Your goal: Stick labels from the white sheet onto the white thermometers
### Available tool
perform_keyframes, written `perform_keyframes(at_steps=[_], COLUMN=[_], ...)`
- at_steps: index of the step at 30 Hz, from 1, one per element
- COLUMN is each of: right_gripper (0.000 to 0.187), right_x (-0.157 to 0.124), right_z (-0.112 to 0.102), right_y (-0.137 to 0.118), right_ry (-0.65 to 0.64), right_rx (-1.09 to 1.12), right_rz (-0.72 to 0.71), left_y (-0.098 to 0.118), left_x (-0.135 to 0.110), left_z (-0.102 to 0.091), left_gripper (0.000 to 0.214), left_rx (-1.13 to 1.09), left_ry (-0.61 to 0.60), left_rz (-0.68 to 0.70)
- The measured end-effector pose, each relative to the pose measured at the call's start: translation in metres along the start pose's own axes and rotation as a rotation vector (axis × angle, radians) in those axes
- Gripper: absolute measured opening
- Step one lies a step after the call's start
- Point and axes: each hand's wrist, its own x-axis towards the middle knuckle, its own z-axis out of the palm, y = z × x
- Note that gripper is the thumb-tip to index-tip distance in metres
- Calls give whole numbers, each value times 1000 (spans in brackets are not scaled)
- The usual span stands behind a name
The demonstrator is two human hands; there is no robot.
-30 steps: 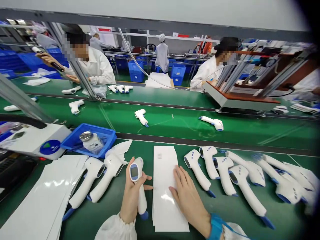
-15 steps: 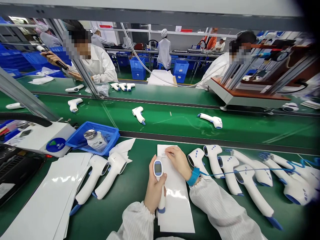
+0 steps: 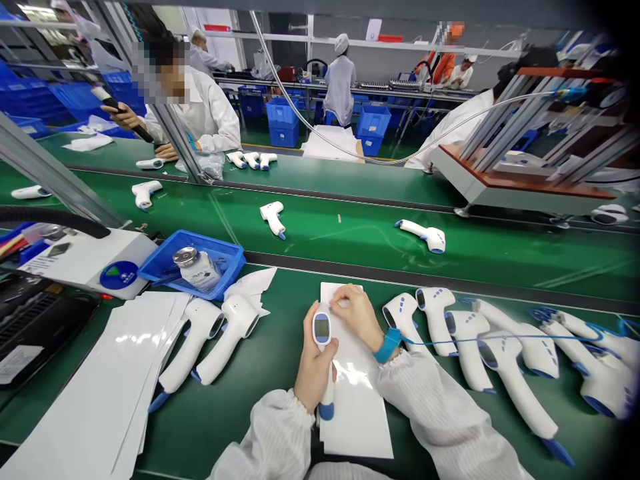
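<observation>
Closer now to the right hand [image 3: 354,319], the thermometer [image 3: 322,331] sits display-up, clamped in the left hand's [image 3: 314,368] fingers over the white sheets [image 3: 357,427], while the right fingers, held together, lie flat on them, steadying the stack.

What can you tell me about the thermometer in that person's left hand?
It is a white plastic handheld thermometer, shaped like a pistol. The left hand wraps around it, holding it with the dark screen, framed in blue, facing up. A blue tip at the handle's end sits over a white sheet.
</observation>
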Motion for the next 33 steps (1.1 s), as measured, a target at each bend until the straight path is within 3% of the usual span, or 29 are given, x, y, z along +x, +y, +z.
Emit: perform_keyframes(at_steps=[6,11,13,16,18,24,33], right_gripper=[10,10,9,12,10,12,13], right_x=[-48,-73,-69,-54,-44,-27,-19], right_z=[-36,-67,-69,-65,-62,-59,-60], right_y=[-15,-47,-55,-58,-58,-60,-62], right_ry=[-175,-574,-518,-300,-251,-260,-277], right_rx=[242,483,388,239,227,229,181], right_rz=[-152,99,59,-31,-45,-25,-43], left_y=[-2,-5,-7,-8,-7,-4,-3], left_x=[0,2,3,3,2,0,0], left_z=[-1,2,3,5,5,6,7], left_gripper=[65,62,64,69,70,73,77], left_rx=[4,145,178,186,174,106,127], left_ry=[5,30,10,-25,-46,-94,-95], left_rz=[9,195,226,168,120,55,71])
